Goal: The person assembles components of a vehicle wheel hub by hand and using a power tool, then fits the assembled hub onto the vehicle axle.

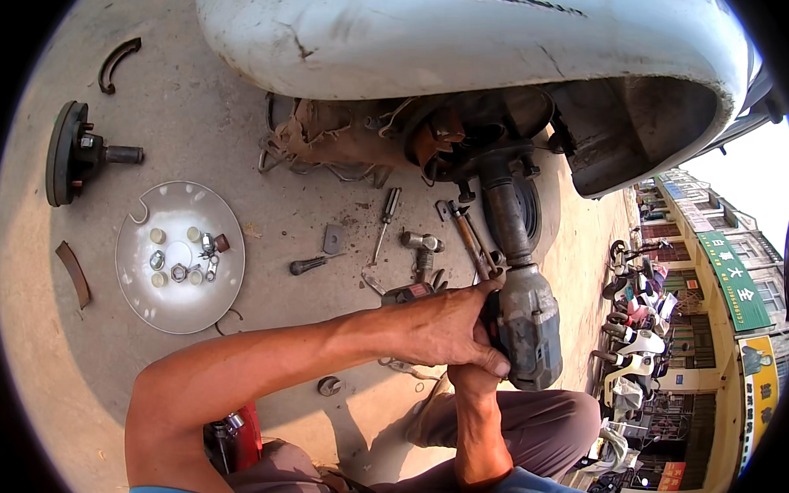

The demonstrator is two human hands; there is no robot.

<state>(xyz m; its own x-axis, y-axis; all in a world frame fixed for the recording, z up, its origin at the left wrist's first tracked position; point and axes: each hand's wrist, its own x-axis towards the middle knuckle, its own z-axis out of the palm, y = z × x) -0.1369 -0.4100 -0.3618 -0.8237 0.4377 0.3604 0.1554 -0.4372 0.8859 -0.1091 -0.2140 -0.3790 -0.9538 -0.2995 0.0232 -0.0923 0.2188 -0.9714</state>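
A grey and black impact wrench (533, 325) is held in both my hands. My left hand (448, 327) is closed on the back of its body, thumb pressed along the side. Below it, my right hand (475, 380) is wrapped round what seems to be the handle, mostly hidden by the left hand. A long dark socket (505, 207) runs from the tool up to the dark wheel hub (491, 154) under the white vehicle body (471, 41). Studs stick out of the hub's flange. Where the socket meets the hub is hard to make out.
Left lies a round metal cover (133, 272) holding several nuts and caps. Beyond it are a hub with shaft (72, 153) and curved brake shoes (118, 63). Screwdrivers (389, 213), a hammer (468, 240) and a second power tool (422, 252) lie nearby. Parked scooters (639, 346) stand right.
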